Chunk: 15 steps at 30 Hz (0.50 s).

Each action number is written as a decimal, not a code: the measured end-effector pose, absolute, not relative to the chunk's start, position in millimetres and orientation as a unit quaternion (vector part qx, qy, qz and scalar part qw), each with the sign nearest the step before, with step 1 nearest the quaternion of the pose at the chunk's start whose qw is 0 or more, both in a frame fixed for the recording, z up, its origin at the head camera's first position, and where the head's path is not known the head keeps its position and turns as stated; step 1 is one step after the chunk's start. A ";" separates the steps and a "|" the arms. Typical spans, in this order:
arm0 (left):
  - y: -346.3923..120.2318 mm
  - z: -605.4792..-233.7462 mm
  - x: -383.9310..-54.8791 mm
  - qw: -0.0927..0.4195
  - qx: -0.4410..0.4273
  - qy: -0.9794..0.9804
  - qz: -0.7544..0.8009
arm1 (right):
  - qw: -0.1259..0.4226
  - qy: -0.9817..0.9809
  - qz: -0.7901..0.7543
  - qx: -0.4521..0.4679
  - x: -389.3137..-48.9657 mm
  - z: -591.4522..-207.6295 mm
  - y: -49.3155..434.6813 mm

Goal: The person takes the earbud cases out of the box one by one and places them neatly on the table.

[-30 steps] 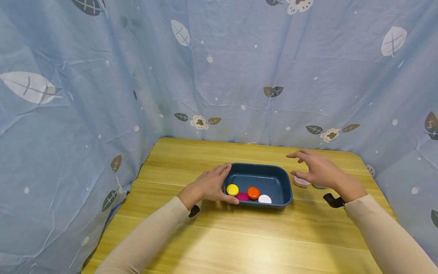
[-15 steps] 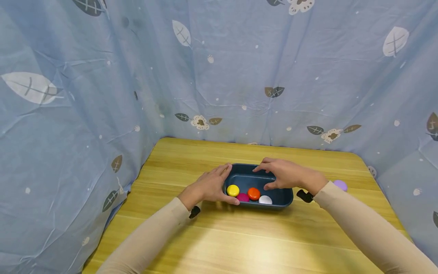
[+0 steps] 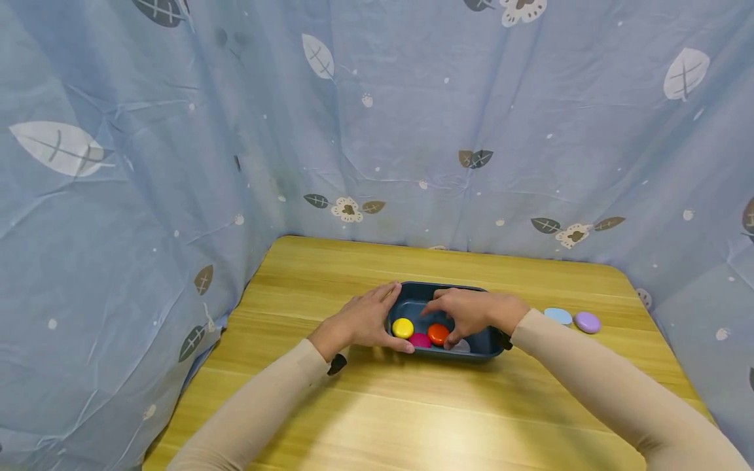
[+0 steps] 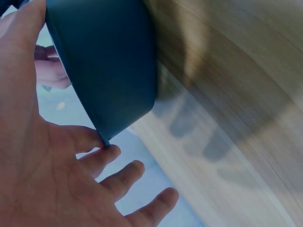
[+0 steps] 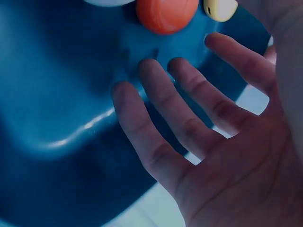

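A dark blue rectangular box point(image 3: 415, 299) stands on the table with several rounded pieces inside: yellow point(image 3: 403, 328), magenta point(image 3: 419, 340), orange point(image 3: 438, 334) and white point(image 3: 461, 347). My left hand point(image 3: 365, 318) holds the box's left end, thumb at the near side and index finger at the far corner. In the left wrist view its other fingers point(image 4: 124, 181) spread beyond the rim. My right hand point(image 3: 468, 311) reaches down inside, thumb near the orange and white pieces. The right wrist view shows its fingers point(image 5: 163, 94) apart, with nothing between them.
On the wooden table point(image 3: 353, 405), a light blue piece point(image 3: 557, 316) and a purple piece point(image 3: 587, 322) lie right of the box, just behind the right sleeve point(image 3: 589, 366). Blue leaf-patterned curtains point(image 3: 412, 131) enclose the table's back and sides.
My right hand has moved left from the table's right side and down into the box, now partly covering the white piece. The left hand keeps its place on the box.
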State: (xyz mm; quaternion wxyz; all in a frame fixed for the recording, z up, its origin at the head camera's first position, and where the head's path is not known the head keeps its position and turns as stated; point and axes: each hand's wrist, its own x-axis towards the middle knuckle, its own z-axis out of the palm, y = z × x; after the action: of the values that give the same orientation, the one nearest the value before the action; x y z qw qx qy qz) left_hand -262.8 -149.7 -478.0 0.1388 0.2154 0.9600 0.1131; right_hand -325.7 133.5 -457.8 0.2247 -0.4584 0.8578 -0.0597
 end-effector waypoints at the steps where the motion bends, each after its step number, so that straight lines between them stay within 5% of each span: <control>1: -149.9 -478.0 -262.6 0.140 0.216 0.960 0.114 | 0.226 0.857 -0.059 -0.459 -326.0 -459.4 132.0; 15: -151.2 -480.0 -264.4 0.135 0.220 0.960 0.113 | 0.230 0.854 -0.064 -0.463 -333.3 -470.8 121.0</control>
State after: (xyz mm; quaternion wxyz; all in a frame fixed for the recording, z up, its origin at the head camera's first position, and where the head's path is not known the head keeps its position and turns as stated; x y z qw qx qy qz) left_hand -264.4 -151.2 -480.0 0.1346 0.2197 0.9596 0.1130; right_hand -333.3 121.0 -470.8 0.2296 -0.4629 0.8538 -0.0639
